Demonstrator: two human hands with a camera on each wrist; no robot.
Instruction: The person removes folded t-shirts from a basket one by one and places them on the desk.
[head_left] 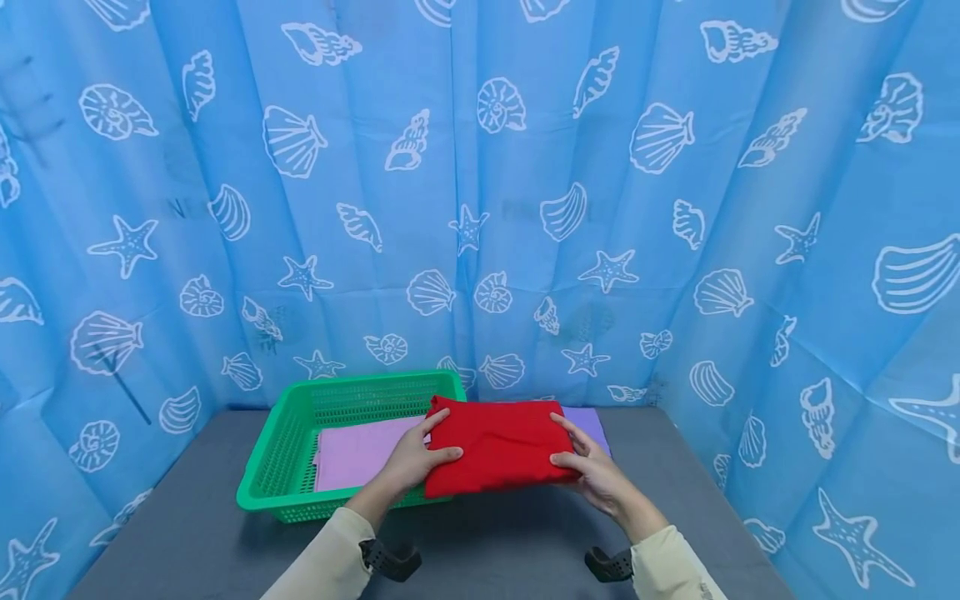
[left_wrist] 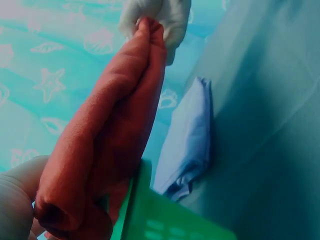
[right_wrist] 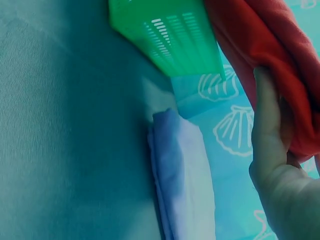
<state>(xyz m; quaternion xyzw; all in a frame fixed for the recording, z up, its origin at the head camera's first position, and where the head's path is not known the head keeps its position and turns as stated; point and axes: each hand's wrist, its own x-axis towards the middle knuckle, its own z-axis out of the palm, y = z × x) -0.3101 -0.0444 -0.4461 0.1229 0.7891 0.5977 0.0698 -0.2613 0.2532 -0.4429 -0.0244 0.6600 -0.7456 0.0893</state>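
— Held what? 
— A folded red cloth of soft, fleecy fabric, gripped at both short ends and kept level above the right rim of a green perforated plastic basket. Raised clear of the grey tabletop, partly over the basket, partly over the table.

— And the left hand? 
— Reached forward from a pale cream sleeve, wrist bent slightly inward. Thumb laid on top of the cloth's left edge, fingers tucked beneath. Closed round the cloth in a pinch, seen in the left wrist view as a thick rolled fold bunched against the palm.

— The right hand? 
— Mirrored it. Came in from the right, forefinger stretched along the top near the far corner, thumb pressed on the near edge, other fingers under the fabric. Grasped the cloth too; from the right wrist view, thumb flat against the red folds.

— Around it? 
— Inside the basket, a flat folded pale pink cloth, smooth and thin. Behind the red one, just beside the basket's right wall, a folded lilac cloth flat on the table, layered edges shown in the wrist views. Beyond, a blue curtain printed with white shells and starfish, draped in soft creases on three sides. Dark wrist mounts strapped at both cuffs.
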